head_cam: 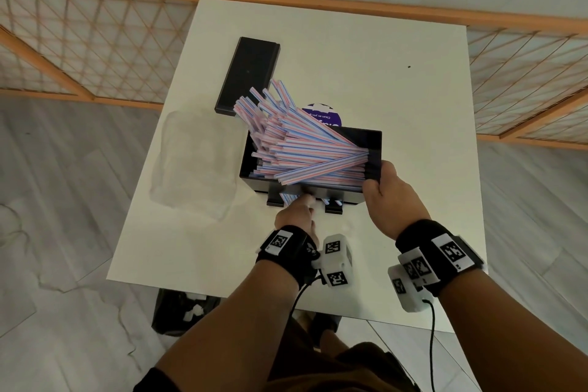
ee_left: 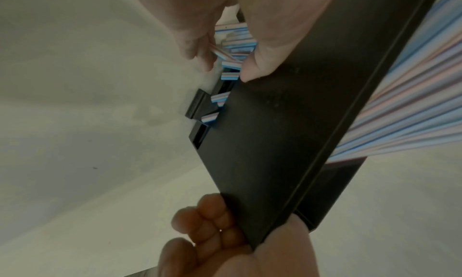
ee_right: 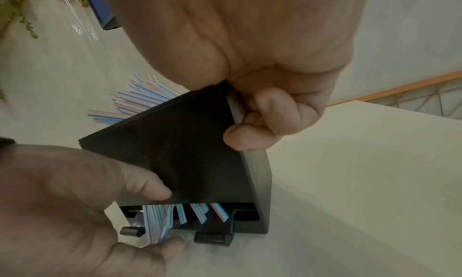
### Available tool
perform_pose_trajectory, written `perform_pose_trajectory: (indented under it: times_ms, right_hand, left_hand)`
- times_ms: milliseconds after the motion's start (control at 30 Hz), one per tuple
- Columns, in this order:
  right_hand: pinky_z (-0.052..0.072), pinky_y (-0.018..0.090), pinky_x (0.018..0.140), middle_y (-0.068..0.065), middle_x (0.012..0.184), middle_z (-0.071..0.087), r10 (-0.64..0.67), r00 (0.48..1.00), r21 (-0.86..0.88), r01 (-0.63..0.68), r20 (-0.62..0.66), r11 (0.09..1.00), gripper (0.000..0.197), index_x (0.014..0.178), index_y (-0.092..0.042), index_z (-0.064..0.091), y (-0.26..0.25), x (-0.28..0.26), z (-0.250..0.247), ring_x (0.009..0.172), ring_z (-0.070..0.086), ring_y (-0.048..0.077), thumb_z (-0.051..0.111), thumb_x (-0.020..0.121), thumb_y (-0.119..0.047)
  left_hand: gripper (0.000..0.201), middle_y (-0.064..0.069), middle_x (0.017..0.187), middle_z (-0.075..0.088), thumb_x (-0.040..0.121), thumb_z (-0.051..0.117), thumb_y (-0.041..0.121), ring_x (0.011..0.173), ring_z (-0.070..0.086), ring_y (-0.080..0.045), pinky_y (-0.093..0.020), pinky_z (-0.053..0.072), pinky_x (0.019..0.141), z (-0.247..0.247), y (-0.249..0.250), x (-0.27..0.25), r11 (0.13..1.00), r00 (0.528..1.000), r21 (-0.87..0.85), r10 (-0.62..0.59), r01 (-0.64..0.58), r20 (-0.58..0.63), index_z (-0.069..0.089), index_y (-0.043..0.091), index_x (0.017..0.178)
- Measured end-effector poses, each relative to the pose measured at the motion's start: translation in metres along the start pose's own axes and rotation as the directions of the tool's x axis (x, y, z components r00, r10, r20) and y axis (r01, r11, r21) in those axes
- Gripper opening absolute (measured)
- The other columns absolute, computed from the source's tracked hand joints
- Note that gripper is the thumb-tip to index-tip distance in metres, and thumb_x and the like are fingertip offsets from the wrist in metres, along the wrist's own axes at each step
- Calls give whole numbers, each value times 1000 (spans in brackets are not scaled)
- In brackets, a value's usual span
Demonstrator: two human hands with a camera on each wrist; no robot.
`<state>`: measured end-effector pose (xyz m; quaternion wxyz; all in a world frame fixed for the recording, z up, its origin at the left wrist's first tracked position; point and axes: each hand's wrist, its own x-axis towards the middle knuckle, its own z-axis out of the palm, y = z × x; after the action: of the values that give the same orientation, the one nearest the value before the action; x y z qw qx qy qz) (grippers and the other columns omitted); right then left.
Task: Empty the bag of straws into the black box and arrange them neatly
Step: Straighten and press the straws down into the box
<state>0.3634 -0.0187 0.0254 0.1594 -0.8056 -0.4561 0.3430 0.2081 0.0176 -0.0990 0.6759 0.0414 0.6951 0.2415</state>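
Note:
The black box point(head_cam: 374, 149) stands mid-table, tipped a little, on the white table point(head_cam: 397, 89). A heap of pink-and-blue striped straws point(head_cam: 305, 153) fills it and fans out over its back left rim. My right hand point(head_cam: 381, 188) grips the box's front right corner point(ee_right: 187, 153), thumb inside the rim. My left hand point(head_cam: 299, 204) is at the slot low on the box's front. There, in both wrist views, its fingers point(ee_right: 175, 241) curl round several straw ends point(ee_right: 160, 222) that poke out of the slot point(ee_left: 232, 50).
The box's black lid point(head_cam: 248, 73) lies at the back left. A crumpled clear plastic bag point(head_cam: 191, 165) lies on the table's left side. A purple round label point(head_cam: 321, 114) shows behind the box. A wooden lattice screen point(head_cam: 95, 41) runs behind the table.

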Motion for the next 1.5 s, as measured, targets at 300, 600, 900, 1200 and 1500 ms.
perform_pose_trajectory:
  times_ms: [300, 600, 900, 1200, 1500]
  right_hand:
    - [46, 41, 72, 13, 91, 64, -14, 1000, -8, 14, 10, 1000, 22, 116, -16, 46, -1, 1, -4, 80, 56, 37, 41, 97, -26]
    - [42, 40, 70, 13, 90, 63, 7, 1000, -10, -7, 10, 1000, 21, 115, -17, 45, -3, 1, -2, 79, 54, 38, 41, 97, -25]
    - [41, 39, 70, 11, 91, 61, 21, 1000, -16, -21, 13, 1000, 23, 117, -16, 44, -5, -1, -2, 80, 54, 37, 40, 97, -26]
    - [44, 40, 74, 11, 92, 60, 39, 999, -36, -38, 25, 999, 22, 115, -15, 45, -10, -3, -5, 83, 55, 37, 40, 97, -26]
    - [39, 40, 64, 19, 87, 58, 82, 997, -19, -81, 3, 996, 15, 106, -6, 39, -15, -6, 4, 75, 55, 40, 39, 100, -20]
  left_hand:
    - [8, -6, 107, 60, 97, 57, 9, 100, 56, -18, -25, 45, 74, -9, 2, 10, 999, 998, -19, -25, 26, 62, 65, 10, 100]
    - [8, -14, 106, 72, 90, 66, 1, 103, 71, -26, -26, 51, 75, -7, -7, 5, 960, 980, 243, 98, -139, 173, 66, 1, 98]
    - [30, -1, 72, 71, 76, 87, 34, 62, 64, -15, -27, 54, 67, 1, 2, 3, 826, 963, 498, 191, -262, 190, 75, 9, 86]
    - [62, -18, 95, 76, 63, 55, 68, 89, 73, -38, -53, 60, 84, 13, -23, 50, 749, 956, 594, 248, -293, 159, 69, 14, 92]
    - [34, -14, 124, 68, 100, 46, 18, 117, 62, -30, -35, 50, 96, -1, 0, 6, 588, 947, 765, 309, -262, 87, 65, 2, 122]
